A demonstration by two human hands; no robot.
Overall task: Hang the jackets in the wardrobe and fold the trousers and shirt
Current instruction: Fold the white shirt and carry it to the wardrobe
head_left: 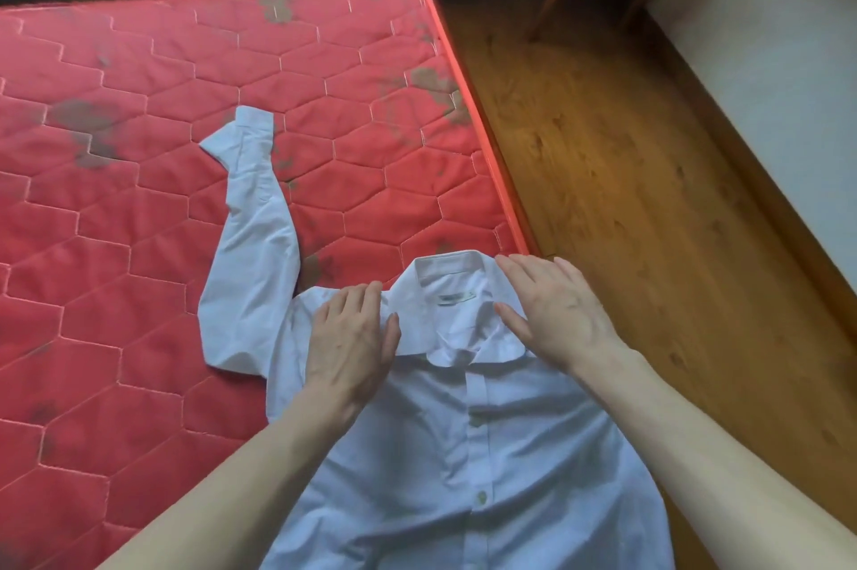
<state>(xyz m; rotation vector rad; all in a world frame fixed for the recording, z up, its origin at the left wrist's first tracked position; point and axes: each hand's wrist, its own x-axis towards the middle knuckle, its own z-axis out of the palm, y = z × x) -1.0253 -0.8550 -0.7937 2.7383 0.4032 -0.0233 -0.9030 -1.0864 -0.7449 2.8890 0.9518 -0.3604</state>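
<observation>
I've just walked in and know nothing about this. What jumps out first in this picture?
A white shirt lies front up and buttoned on a bright red quilted mattress, one sleeve stretched away from the person. The left hand and right hand rest flat on either side of its collar. To the right runs a wooden floor.

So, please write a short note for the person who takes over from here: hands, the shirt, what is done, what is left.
Left hand: open, flat on the shirt's shoulder, beside the collar.
Right hand: open, flat on the collar's other side.
White shirt: buttoned, front up, on the red mattress near its edge; one sleeve spread out.
Done: shirt laid out.
Left: fold it. No jackets or trousers in view.
</observation>
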